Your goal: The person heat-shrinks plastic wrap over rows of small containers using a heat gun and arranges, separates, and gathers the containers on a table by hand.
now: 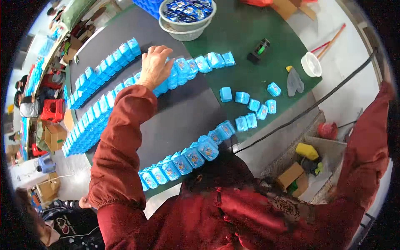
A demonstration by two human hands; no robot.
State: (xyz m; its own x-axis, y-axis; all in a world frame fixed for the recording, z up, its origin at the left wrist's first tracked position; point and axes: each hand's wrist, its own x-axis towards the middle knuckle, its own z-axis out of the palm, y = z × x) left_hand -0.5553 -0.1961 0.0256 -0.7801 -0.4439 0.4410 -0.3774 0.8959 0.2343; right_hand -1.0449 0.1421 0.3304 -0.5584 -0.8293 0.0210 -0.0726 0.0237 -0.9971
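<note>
Resting over the middle row of blue packs (181,68), the left hand (156,66) has its fingers curled and partly bent — whether it has hold of a pack I cannot tell, since the fingertips are hidden. The right hand is out of view; only the right sleeve (364,154) shows, stretched toward the picture's right edge. On the dark part of the bench (171,118), the far row (104,68) stands beyond the middle one with a gap between, and the near row (179,162) runs along the edge closest to the wearer's body. Loose packs (253,105) lie scattered on the bench's green part, right of the rows. Beyond them are a small black object with a green patch (260,50), a grey cloth (295,82) and a white tub (311,64) — while stacked basins (185,33) at the top hold dark blue packets (187,10).
</note>
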